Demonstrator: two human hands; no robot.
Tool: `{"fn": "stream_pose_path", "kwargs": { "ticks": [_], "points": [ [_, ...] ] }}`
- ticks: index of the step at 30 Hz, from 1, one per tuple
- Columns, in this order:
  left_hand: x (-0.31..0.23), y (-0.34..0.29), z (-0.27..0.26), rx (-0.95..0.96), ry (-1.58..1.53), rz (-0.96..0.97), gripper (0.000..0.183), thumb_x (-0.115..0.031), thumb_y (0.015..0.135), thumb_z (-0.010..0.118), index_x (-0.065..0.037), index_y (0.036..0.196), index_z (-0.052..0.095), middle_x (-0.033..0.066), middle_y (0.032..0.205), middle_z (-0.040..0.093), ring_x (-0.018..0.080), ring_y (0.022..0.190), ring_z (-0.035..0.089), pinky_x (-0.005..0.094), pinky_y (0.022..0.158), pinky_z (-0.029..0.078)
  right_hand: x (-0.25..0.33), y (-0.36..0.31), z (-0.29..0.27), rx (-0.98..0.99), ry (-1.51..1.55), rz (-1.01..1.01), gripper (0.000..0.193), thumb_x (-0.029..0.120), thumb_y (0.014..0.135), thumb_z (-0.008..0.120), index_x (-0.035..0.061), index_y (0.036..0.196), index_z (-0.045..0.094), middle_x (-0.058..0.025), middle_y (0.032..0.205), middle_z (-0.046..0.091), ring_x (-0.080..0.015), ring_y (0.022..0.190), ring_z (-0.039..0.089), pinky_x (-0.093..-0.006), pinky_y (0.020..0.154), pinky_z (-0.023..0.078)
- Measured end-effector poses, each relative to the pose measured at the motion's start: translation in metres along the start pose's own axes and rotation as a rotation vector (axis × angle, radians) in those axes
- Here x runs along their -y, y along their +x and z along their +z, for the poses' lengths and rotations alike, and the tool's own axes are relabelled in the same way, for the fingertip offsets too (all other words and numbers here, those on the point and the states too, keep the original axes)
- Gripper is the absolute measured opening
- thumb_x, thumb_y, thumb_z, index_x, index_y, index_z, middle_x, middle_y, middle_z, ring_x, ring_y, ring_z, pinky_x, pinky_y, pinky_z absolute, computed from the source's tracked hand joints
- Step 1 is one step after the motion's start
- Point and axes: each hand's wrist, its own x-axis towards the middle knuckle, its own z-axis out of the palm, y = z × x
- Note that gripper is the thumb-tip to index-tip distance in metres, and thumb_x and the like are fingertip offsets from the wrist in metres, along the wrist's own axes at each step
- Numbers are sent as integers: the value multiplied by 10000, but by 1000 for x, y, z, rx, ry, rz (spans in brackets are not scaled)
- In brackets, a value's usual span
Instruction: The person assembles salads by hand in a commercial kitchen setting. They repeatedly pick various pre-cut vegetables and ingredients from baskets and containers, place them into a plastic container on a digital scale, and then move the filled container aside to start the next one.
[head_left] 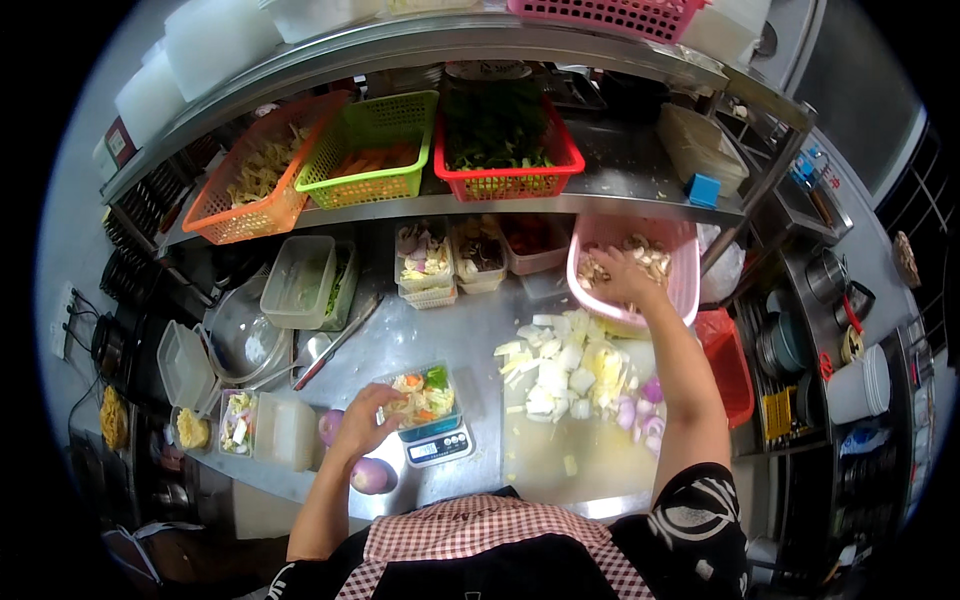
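Observation:
My right hand (628, 279) reaches into a pink basket (684, 270) at the far right of the counter. Its fingers are spread over sliced mushrooms (655, 262). My left hand (368, 418) is at the left side of a clear plastic container (455, 412), thumb and fingers apart. Mixed cut vegetables (428, 392), green, orange and pale, fill that container, which sits on a small digital scale (440, 448). Two purple onions lie by my left forearm: one onion (369, 476) in front, the other partly behind my wrist.
A cutting board (535, 468) holds chopped white vegetable (560, 368) and purple onion pieces (640, 418). Orange, green and red baskets (510, 182) stand on the shelf ahead. A knife (335, 342), clear bowl (250, 335) and several tubs lie left. A red bin (725, 365) is right.

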Motion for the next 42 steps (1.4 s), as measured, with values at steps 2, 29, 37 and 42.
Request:
{"fn": "stream_pose_path", "kwargs": {
  "ticks": [2,29,37,42],
  "points": [
    [-1,-4,4,-11,-65,-57,299,-147,833,749,-77,1118,694,131,1107,654,294,997,638,379,876,509,-2,11,-6,146,-52,-26,755,467,706,828,219,1376,586,-191,1441,478,-427,1372,397,-514,1181,301],
    [49,-26,20,-344,14,-79,563,-156,765,799,-143,1292,602,135,1314,543,348,1243,482,415,982,475,291,-78,103,270,641,-554,414,48,765,761,69,1165,657,-132,1140,602,-296,1048,621,-374,934,505],
    [35,-22,24,-318,52,104,657,-135,727,791,-85,1341,563,154,1345,532,355,1234,473,422,1056,420,293,-80,128,194,688,-489,447,94,804,751,67,1240,656,-118,1262,637,-274,1091,628,-363,921,518],
    [36,-12,24,-327,88,178,548,-136,762,764,-74,1285,609,149,1293,570,360,1200,491,428,1017,437,223,-118,94,313,704,-82,404,215,918,695,73,1292,636,-153,1302,634,-247,1020,676,-346,829,557]
  ]
}}
